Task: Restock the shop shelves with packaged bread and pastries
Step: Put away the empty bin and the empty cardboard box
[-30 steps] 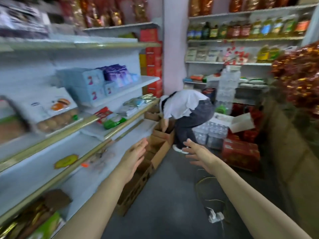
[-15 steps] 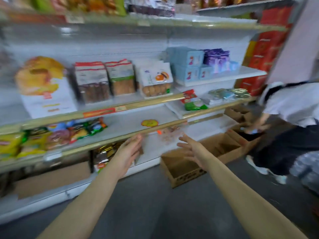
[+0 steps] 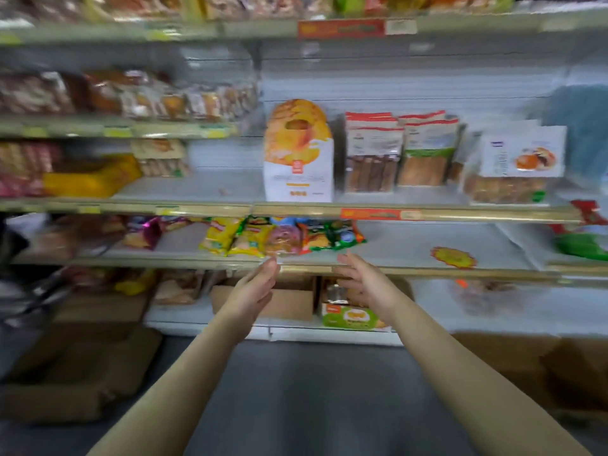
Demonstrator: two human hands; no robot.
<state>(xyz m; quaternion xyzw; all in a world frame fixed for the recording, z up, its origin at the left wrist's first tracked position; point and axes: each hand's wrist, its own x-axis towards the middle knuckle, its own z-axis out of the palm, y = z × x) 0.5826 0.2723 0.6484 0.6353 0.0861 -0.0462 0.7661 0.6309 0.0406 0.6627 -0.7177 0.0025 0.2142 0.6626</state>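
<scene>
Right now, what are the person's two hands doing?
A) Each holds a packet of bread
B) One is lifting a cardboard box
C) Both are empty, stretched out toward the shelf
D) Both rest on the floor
C: the left hand and the right hand have straight fingers and hold nothing, stretched out just below the colourful packets on the gold-edged shelf.

White shelves with gold front edges run from side to side. The floor is dark grey. Brown boxes sit on it.
</scene>
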